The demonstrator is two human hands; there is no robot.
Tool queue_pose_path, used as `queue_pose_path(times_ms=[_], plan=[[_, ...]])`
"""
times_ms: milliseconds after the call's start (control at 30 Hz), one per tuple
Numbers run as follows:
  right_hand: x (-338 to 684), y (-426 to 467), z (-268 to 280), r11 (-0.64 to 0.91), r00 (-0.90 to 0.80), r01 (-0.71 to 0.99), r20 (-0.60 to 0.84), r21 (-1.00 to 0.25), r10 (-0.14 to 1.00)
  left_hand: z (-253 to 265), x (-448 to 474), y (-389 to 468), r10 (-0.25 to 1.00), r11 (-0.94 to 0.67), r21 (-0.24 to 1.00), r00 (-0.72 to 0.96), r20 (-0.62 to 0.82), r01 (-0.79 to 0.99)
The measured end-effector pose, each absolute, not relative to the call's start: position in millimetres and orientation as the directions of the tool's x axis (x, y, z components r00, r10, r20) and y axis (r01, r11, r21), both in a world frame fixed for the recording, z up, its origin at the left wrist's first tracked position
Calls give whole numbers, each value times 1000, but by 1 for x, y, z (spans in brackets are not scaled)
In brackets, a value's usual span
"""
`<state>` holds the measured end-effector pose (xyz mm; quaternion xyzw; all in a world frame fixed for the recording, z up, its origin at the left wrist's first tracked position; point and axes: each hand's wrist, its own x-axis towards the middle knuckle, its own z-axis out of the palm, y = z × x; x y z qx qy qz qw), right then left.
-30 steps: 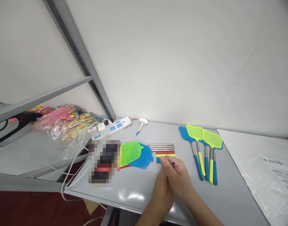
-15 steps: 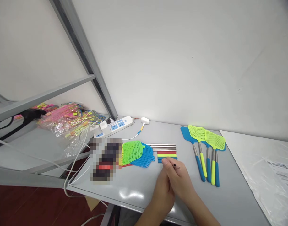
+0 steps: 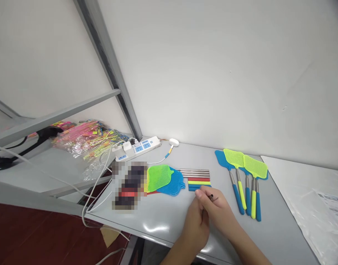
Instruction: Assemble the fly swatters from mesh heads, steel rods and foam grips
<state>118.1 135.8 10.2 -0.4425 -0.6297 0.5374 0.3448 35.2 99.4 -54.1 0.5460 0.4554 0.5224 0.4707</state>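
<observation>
Head camera: I see the right hand (image 3: 219, 210) wrapped round a thin dark-ended piece (image 3: 212, 197), its tip poking out near the coloured tubes (image 3: 198, 183) on the surface (image 3: 169, 211); the left hand (image 3: 195, 222) curls against it, grip hidden.

there are five swatters (image 3: 253, 202): three are blue and two are yellow. of the loose heads (image 3: 160, 178), at least four can be seen: one green, one blue, one yellow, one red. of the loose handles (image 3: 199, 183), one is red, one is yellow, and at least two are blue. the rods (image 3: 196, 173) are several, but too close to count exactly. there is one power strip (image 3: 150, 142) with three plugs (image 3: 127, 148).
</observation>
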Motion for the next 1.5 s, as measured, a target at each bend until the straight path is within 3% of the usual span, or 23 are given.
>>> queue_pose_path(times_ms=[133, 300, 400, 500, 600, 700, 967, 1133, 1300, 1400, 1467, 1500], plan=[[118, 133, 23, 79, -467, 100, 23, -992, 884, -53, 35, 97, 976, -216, 974, -44, 213, -67], [108, 146, 36, 359, -539, 11, 297, -933, 788, -47, 9, 91, 927, -210, 968, -342, 153, -135], [81, 159, 25, 527, -541, 256, 332, -810, 773, -37, -25, 85, 769, -317, 945, -604, 208, -77], [43, 168, -3, 708, -645, 527, 321, -471, 694, -29, -62, 69, 666, -264, 964, -718, 200, 24], [14, 170, -34, 787, -739, 595, 276, -162, 615, -25, -93, 47, 721, -118, 986, -673, 165, 115], [2, 171, -54, 813, -784, 582, 274, 11, 558, -19, -116, 31, 805, -19, 988, -583, 106, 154], [12, 162, -61, 844, -825, 513, 363, 156, 434, -19, -138, 31, 867, 77, 994, -498, -27, 80], [27, 156, -43, 876, -800, 453, 509, 166, 317, -17, -136, 28, 916, 69, 993, -401, -27, 91], [64, 150, -3, 830, -589, 556, 720, 31, 368, -4, -130, 21, 965, 70, 982, -261, -22, 177], [96, 130, 10, 743, -273, 616, 815, -261, 512, 1, -123, 19, 995, 54, 963, -98, -29, 265], [116, 111, 13, 607, 54, 540, 744, -583, 666, 4, -118, 19, 999, 36, 945, -6, -36, 325], [125, 101, 13, 534, 192, 423, 648, -732, 737, 5, -115, 19, 998, 29, 935, 35, -45, 354]])
